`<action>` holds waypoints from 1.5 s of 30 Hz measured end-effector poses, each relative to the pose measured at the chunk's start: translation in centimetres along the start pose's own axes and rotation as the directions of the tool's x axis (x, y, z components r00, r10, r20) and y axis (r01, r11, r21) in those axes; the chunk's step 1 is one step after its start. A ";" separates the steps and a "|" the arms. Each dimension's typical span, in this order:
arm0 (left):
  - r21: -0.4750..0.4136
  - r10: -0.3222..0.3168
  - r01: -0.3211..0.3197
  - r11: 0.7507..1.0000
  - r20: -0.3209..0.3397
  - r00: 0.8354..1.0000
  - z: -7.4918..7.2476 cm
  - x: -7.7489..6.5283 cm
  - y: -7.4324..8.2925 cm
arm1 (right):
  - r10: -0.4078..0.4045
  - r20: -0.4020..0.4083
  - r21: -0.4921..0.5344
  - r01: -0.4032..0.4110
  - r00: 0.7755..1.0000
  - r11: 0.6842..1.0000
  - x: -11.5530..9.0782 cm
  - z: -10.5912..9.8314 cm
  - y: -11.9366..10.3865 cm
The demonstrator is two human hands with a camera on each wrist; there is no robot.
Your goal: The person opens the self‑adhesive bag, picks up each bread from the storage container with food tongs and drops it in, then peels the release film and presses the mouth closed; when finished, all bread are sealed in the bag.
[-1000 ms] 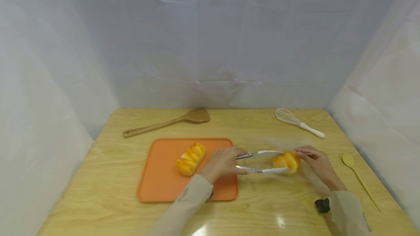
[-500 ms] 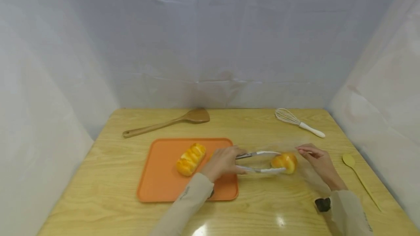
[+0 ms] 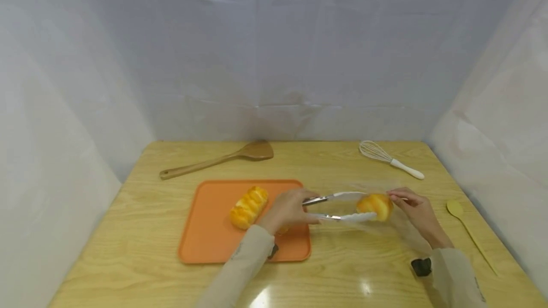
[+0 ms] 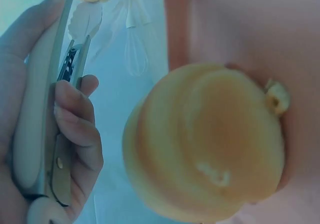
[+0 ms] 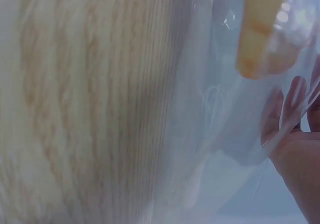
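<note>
While the L hand grips the tongs by the handle, the tong arms stand apart w/ the bread roll at their tips; clamp force on it: cannot tell. R hand pinches the clear bag just beside the bread roll, which shows thru the film. Pos. of bread roll: btwn hands, R of the orange tray. Tray carries a long loaf & a second roll, the latter mostly hidden by the L hand in head view. Table, rear: spatula, whisk. R edge: yellow spoon.
</note>
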State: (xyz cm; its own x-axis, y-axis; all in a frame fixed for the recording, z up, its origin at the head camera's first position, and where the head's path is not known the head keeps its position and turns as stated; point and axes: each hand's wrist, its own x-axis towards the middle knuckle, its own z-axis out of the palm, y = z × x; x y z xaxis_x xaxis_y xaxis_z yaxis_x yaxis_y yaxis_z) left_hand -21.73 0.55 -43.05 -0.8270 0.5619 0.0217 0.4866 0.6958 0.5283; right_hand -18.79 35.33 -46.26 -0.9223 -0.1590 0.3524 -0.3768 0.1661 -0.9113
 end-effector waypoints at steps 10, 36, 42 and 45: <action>0.046 0.054 -0.052 0.998 -0.031 0.998 -1.3 0.1 -0.3 | 0.018 0.006 -0.032 -0.018 1.000 0.999 -0.1 -0.2 0.1; 0.282 -0.013 0.014 0.959 -0.006 1.000 2.6 2.2 2.8 | 0.028 -0.024 0.050 -0.027 0.999 0.998 0.8 1.6 -0.1; 0.300 -0.019 0.020 0.954 -0.006 1.000 2.9 2.3 3.2 | 0.037 -0.047 -0.011 -0.037 0.998 0.999 1.0 1.7 0.2; 0.294 -0.025 0.028 0.955 -0.013 1.000 3.0 2.1 3.2 | 0.045 -0.037 -0.037 -0.046 0.998 0.998 0.9 1.7 0.4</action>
State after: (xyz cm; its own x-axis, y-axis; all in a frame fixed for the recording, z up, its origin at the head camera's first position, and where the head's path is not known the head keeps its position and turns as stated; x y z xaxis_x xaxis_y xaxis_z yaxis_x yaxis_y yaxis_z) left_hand -21.05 5.29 -43.81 -0.8425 0.5384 0.0191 0.5247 0.8121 0.2553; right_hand -19.64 33.59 -46.67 -0.9408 -0.1155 0.3188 -0.3367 0.2087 -0.9182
